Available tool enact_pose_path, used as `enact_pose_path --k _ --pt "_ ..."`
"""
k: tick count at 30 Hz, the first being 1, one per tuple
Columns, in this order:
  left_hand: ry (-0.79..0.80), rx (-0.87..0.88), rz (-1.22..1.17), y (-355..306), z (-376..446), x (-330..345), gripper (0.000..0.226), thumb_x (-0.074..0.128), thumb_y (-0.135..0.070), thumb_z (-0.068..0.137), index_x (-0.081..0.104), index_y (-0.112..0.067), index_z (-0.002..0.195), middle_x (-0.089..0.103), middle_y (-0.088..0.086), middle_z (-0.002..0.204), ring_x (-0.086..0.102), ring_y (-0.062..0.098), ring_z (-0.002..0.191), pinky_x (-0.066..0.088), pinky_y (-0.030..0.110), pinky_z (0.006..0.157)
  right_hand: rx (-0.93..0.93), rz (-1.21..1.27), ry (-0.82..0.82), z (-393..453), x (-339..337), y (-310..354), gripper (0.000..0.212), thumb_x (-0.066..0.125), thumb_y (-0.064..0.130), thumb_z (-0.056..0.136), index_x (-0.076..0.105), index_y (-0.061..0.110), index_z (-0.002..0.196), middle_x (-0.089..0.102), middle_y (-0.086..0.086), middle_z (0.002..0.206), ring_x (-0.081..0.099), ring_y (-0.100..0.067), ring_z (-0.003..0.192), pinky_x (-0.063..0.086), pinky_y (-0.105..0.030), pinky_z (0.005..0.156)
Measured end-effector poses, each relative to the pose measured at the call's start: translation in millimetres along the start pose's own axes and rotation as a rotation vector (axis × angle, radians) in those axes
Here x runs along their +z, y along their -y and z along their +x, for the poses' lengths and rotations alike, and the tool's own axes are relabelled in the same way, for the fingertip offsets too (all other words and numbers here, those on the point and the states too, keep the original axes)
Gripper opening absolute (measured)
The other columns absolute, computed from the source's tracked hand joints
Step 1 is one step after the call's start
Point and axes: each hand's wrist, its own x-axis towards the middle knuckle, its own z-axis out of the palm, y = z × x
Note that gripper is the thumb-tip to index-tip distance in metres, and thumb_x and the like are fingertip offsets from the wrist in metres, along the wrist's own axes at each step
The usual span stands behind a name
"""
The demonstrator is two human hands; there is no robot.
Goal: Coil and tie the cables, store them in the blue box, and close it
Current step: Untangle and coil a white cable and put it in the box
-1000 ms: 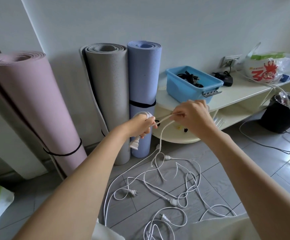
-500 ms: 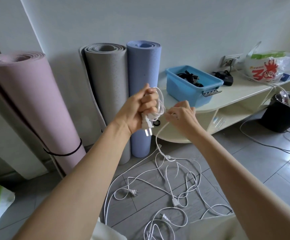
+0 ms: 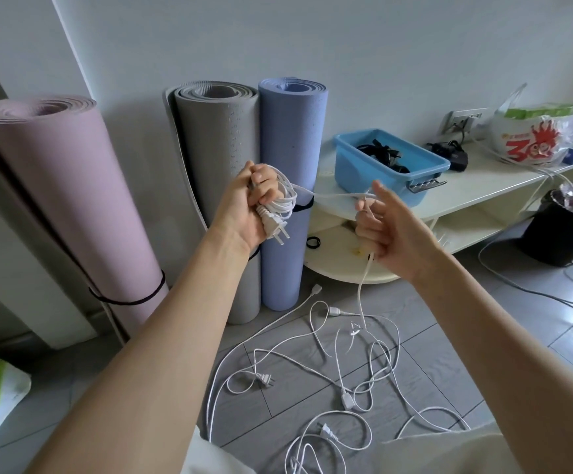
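My left hand (image 3: 247, 203) grips a small coil of white cable (image 3: 283, 200); its plug (image 3: 274, 229) hangs out below the fist. From the coil the cable runs taut to my right hand (image 3: 391, 230), which has curled fingers round it, and then drops to the floor. Several more white cables (image 3: 343, 381) lie tangled on the grey tiles below. The blue box (image 3: 386, 165) stands open on the cream shelf (image 3: 483, 186) behind my right hand, with black cables (image 3: 382, 153) inside. Its lid is not in view.
Three rolled mats, pink (image 3: 56, 200), grey (image 3: 223, 165) and blue (image 3: 291, 159), lean on the wall at the left. A black adapter (image 3: 449, 153), a wall socket (image 3: 462, 119) and a plastic bag (image 3: 531, 138) sit on the shelf. A black bin (image 3: 562, 230) and grey cords (image 3: 551, 285) lie at the right.
My right hand has pulled away to the right and lower, drawing the cable taut. My left hand has turned, and the coil in it has grown by another loop.
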Motion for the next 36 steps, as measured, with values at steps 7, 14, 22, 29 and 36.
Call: enact_pose_path --k 7,14,22,29,36 --pt "-0.166 0.111 -0.054 -5.0 -2.6 -7.9 0.053 0.024 -0.012 0.101 0.040 -0.011 0.051 0.040 -0.004 0.038 0.029 0.005 0.023 0.026 0.012 0.030 -0.113 -0.578 -0.312 5.6 -2.1 -5.7 0.029 0.060 0.028 0.089 0.058 0.010 0.067 0.036 -0.003 0.056 0.028 -0.010 0.047 0.024 -0.022 0.047" --pt "-0.304 0.180 0.112 -20.6 -5.2 -18.1 0.048 0.015 -0.024 0.103 0.058 -0.007 0.114 0.069 0.011 0.102 0.070 0.015 0.079 0.055 0.022 0.076 -0.502 -1.361 -0.213 -1.8 6.1 -11.0 0.029 0.063 0.029 0.087 0.060 0.008 0.068 0.055 -0.007 0.056 0.055 -0.029 0.057 0.043 -0.031 0.056" --pt "-0.334 -0.172 1.113 22.3 -8.4 -19.5 0.019 0.022 -0.018 0.104 0.034 -0.005 0.098 0.064 0.016 0.114 0.071 0.024 0.071 0.036 0.026 0.052 -0.722 -1.075 -0.228 -16.1 41.0 30.9 0.025 0.067 0.022 0.084 0.066 0.001 0.070 0.058 -0.017 0.063 0.042 -0.020 0.057 0.032 -0.023 0.056" --pt "-0.077 -0.450 1.212 31.2 -23.0 -8.3 0.031 0.030 -0.019 0.102 0.036 -0.011 0.072 0.048 -0.002 0.043 0.041 0.010 0.043 0.049 0.018 0.048 -0.518 -0.862 -0.411 -11.3 18.6 29.9 0.018 0.067 0.021 0.083 0.068 0.011 0.068 0.051 -0.002 0.059 0.039 -0.010 0.058 0.029 -0.021 0.056" --pt "0.396 -0.686 0.754 55.2 -20.1 27.1 0.045 0.019 -0.043 0.099 0.039 -0.010 0.076 0.027 -0.007 0.041 0.018 0.000 0.028 0.026 0.013 0.033 -0.428 -0.686 -0.524 -6.6 -1.1 18.2 0.029 0.067 0.024 0.084 0.060 0.015 0.057 0.048 -0.002 0.054 0.035 -0.005 0.047 0.027 -0.018 0.049"
